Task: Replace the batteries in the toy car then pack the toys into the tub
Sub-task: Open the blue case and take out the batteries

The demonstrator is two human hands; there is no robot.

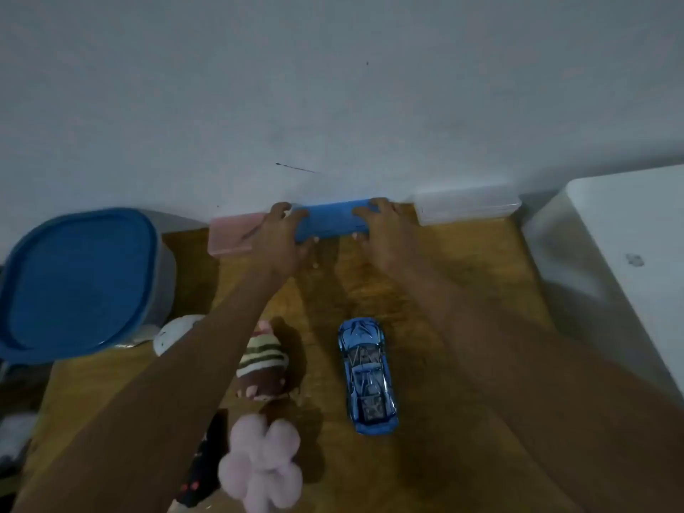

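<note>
A shiny blue toy car point(366, 375) lies on the wooden table point(462, 290), nose pointing away from me. At the far edge against the wall, a blue plastic case point(331, 222) is held at both ends: my left hand point(279, 238) grips its left end and my right hand point(385, 235) grips its right end, fingers curled over the top. A grey tub with a blue lid point(77, 279) stands at the far left. Near me lie a striped brown plush point(262, 364), a pink fluffy flower toy point(262, 460) and a white round toy point(174, 333).
A pink case point(231, 235) lies left of the blue one and a clear case point(466, 209) to its right, both against the white wall. A white box-like surface point(629, 253) borders the table on the right. A dark toy point(203, 472) lies by the pink flower.
</note>
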